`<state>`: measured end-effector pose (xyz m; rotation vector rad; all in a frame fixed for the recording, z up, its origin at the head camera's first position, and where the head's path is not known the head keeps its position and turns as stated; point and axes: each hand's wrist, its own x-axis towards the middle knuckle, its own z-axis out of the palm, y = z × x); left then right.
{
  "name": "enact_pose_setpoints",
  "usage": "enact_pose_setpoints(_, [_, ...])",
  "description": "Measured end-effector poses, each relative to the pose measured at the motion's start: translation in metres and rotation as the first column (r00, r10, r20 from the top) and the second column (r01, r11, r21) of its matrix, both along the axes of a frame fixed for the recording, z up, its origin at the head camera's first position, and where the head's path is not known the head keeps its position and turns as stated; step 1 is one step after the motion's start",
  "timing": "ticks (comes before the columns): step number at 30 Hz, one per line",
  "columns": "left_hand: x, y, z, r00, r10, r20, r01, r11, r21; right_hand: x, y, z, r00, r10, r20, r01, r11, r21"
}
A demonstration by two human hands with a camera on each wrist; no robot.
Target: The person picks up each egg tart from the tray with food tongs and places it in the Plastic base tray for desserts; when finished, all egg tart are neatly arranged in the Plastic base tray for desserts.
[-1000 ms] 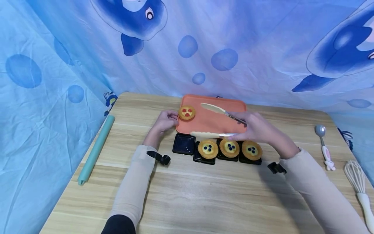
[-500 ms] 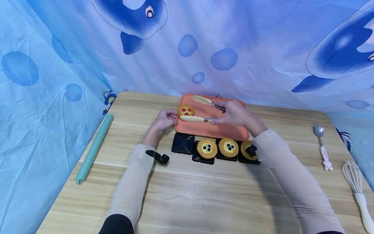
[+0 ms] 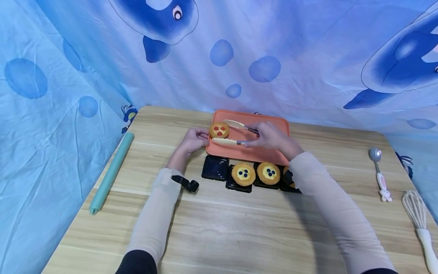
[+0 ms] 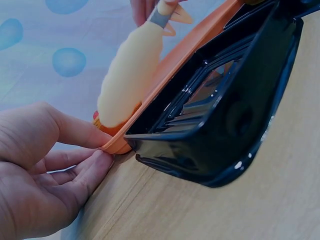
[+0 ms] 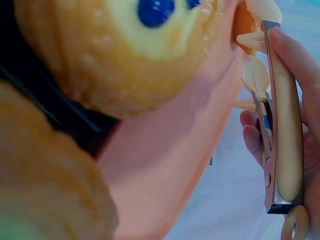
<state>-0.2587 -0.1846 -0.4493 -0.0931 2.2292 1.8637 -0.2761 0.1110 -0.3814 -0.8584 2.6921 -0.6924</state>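
Note:
My left hand [image 3: 192,141] pinches the left edge of the orange tray [image 4: 119,146] between thumb and fingers. A tart with red berries [image 3: 219,130] sits at the tray's left end. My right hand [image 3: 268,137] holds a pair of tongs [image 5: 287,125] with cream-coloured, scalloped tips. In the head view the tongs' arms are spread, one tip [image 3: 234,123] at the tart's far right side and the other [image 3: 224,141] along its near side. The left wrist view shows the near tip [image 4: 131,80] overlapping most of the tart.
A black plastic box [image 3: 215,168] stands before the tray, beside several tarts with blue berries [image 3: 243,174] in black boxes. The right forearm partly hides the last one. A green rolling pin [image 3: 112,173] lies left; a spoon [image 3: 380,173] and whisk [image 3: 420,220] lie right.
My right hand has carried the tongs left to the red-berry tart, and the far tip has lowered toward it. My left hand stays at the tray's edge.

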Motion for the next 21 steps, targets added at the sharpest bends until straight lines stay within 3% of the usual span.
enact_pose_setpoints(12, [0.003, -0.002, 0.003, 1.0, 0.018, -0.004, -0.018, 1.0, -0.008, 0.003, -0.002, -0.005, 0.999, 0.014, -0.031, -0.015, 1.0, -0.024])
enact_pose_setpoints(21, [0.002, -0.002, 0.003, 1.0, -0.002, -0.007, 0.002, 1.0, -0.022, 0.006, 0.003, 0.007, 0.998, 0.024, -0.05, -0.026, 0.999, -0.033])
